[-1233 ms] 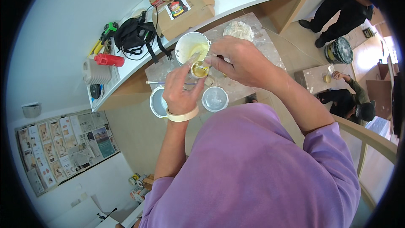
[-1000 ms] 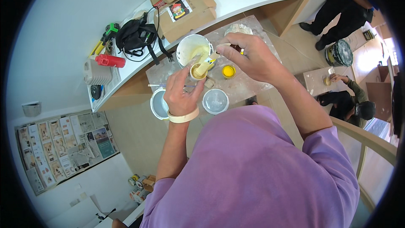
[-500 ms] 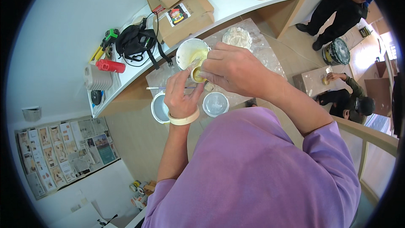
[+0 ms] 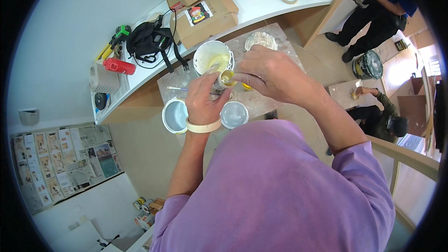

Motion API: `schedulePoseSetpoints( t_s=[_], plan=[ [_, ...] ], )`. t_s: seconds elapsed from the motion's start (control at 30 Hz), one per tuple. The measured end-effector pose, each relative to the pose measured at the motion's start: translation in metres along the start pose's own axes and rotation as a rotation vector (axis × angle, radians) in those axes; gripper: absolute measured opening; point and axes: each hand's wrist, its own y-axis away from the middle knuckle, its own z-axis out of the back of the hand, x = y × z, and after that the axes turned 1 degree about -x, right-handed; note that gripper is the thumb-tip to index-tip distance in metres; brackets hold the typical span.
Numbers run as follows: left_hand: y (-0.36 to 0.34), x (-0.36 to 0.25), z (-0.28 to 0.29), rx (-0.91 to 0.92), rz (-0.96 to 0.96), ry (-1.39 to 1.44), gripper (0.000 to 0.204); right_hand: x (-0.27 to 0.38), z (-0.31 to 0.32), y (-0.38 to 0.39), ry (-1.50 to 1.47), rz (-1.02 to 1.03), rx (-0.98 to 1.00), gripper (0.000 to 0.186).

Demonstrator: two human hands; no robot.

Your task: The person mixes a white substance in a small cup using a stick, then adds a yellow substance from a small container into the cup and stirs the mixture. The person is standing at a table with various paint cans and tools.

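Observation:
In my left hand (image 4: 203, 100), with a roll of masking tape (image 4: 204, 127) round its wrist, is a small round pot (image 4: 227, 78) with yellow inside. It tilts toward my right hand (image 4: 275, 72), whose fingers are pinched together at its rim; what they hold is hidden. Below these fingers shows a bright yellow round thing (image 4: 247, 87), held or lying, I cannot tell. Just beyond stands a white bucket (image 4: 203, 56) with pale yellow stuff in it. A thin brush (image 4: 176, 88) lies left of my left hand.
On the stained board (image 4: 291, 53) are a cream crumpled lump (image 4: 261, 40), a white tub (image 4: 173, 114) and a round lid (image 4: 234, 114). The curved white counter (image 4: 261, 11) holds cardboard boxes (image 4: 205, 21) and a black bag (image 4: 151, 44). Two people work at the right; one holds a hammer (image 4: 359, 0).
The pot has tilted and its opening shows more. My right hand has shifted slightly right of it, and a bright yellow thing has come into sight under the fingers. The view has shifted slightly.

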Motion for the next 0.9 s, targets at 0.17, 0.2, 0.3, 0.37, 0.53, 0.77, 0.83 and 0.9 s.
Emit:
schedulePoseSetpoints(
  t_s=[0.17,0.2,0.3,0.37,0.53,0.77,0.83,0.9],
  plan=[
    [-0.001,-0.001,-0.001,-0.001,-0.015,0.013,0.051,-0.001,0.002,-0.002,0.059,0.072,-0.045,0.015],
    [-0.002,0.001,-0.002,-0.005,-0.036,0.018,0.051,0.002,-0.001,0.001,0.014,0.071,0.004,0.015],
    [0.002,0.008,-0.007,0.0,-0.032,0.021,0.052,0.003,0.003,-0.004,0.032,0.003,0.0,0.015],
    [0.002,0.008,-0.005,0.008,-0.021,0.029,0.052,0.001,0.003,-0.005,0.053,-0.026,0.027,0.016],
    [0.009,0.01,-0.009,0.028,-0.02,0.053,0.053,-0.006,-0.008,-0.001,-0.084,-0.032,0.022,0.018],
    [0.016,0.009,-0.011,0.055,0.075,0.089,0.05,-0.005,-0.012,-0.001,-0.054,-0.087,0.101,0.017],
    [0.017,0.009,-0.011,0.05,0.074,0.094,0.05,-0.006,-0.011,-0.002,0.101,-0.123,0.087,0.017],
    [0.016,0.014,-0.011,0.039,0.033,0.096,0.051,-0.002,-0.02,0.004,-0.056,-0.098,0.095,0.018]
  ],
)
